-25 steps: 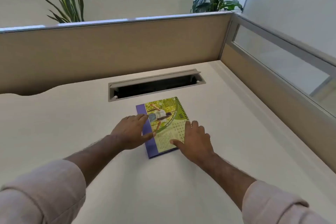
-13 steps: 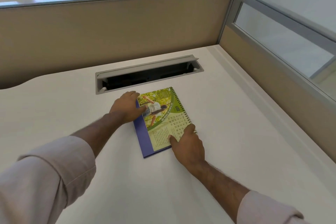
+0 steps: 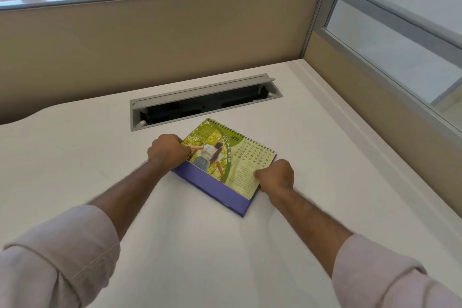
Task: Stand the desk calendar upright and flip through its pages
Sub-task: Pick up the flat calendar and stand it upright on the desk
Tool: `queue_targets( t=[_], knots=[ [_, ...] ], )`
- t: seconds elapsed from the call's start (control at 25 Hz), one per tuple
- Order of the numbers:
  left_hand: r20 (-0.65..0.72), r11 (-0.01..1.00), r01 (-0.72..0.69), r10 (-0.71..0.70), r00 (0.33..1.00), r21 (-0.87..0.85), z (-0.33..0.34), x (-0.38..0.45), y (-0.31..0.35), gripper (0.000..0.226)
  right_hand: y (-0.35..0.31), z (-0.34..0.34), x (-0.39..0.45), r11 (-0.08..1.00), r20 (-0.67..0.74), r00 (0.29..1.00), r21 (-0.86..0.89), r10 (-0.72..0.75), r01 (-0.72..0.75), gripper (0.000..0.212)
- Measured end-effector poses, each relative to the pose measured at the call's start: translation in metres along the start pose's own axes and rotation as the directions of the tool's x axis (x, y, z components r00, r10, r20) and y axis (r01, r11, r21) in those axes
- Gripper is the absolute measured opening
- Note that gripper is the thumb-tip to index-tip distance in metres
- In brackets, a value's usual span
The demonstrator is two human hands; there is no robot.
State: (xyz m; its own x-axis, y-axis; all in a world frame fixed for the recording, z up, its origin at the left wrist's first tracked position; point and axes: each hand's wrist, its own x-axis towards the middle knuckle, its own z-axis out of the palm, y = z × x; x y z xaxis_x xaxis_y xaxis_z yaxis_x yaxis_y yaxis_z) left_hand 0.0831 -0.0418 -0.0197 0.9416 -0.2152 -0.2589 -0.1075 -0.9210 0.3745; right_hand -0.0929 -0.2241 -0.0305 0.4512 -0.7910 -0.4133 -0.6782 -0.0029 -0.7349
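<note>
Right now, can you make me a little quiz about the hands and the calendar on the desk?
1. True or false: the desk calendar already stands fully upright.
2. Which hand grips the calendar's side edge nearest the photo of the girl? A) left hand B) right hand
3. Fill in: the month printed on the open page reads ___.

Key
1. False. It is only tilting up: the spiral edge is raised and the purple base sits low on the desk.
2. A. The right hand holds the opposite side, by the text block.
3. MAR.
</note>
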Motion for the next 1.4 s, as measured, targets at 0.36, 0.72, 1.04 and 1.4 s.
queue_targets(
  t=[0.36,0.72,1.04,1.4],
  knots=[
    [0.223,0.793,0.011,0.158,0.962,-0.609,-0.027,-0.011,0.009,0.014,-0.052,-0.042,0.024,0.919,0.043,0.987,0.371,-0.158,0.131,0.040],
    [0.093,0.555,-0.034,0.198,0.976,-0.831,-0.012,-0.019,0.015,0.058,-0.064,-0.058,0.018,0.804,0.043,0.911,0.488,-0.409,0.338,0.032],
    [0.104,0.652,-0.069,0.224,0.969,-0.755,0.006,-0.033,0.004,0.057,-0.024,-0.043,0.031,0.892,0.276,0.908,0.412,-0.315,0.184,0.046],
    [0.277,0.771,-0.109,0.352,0.894,-0.628,0.001,-0.032,-0.012,0.069,-0.002,-0.032,0.037,0.932,0.262,0.903,0.221,-0.342,0.289,0.047]
  ],
)
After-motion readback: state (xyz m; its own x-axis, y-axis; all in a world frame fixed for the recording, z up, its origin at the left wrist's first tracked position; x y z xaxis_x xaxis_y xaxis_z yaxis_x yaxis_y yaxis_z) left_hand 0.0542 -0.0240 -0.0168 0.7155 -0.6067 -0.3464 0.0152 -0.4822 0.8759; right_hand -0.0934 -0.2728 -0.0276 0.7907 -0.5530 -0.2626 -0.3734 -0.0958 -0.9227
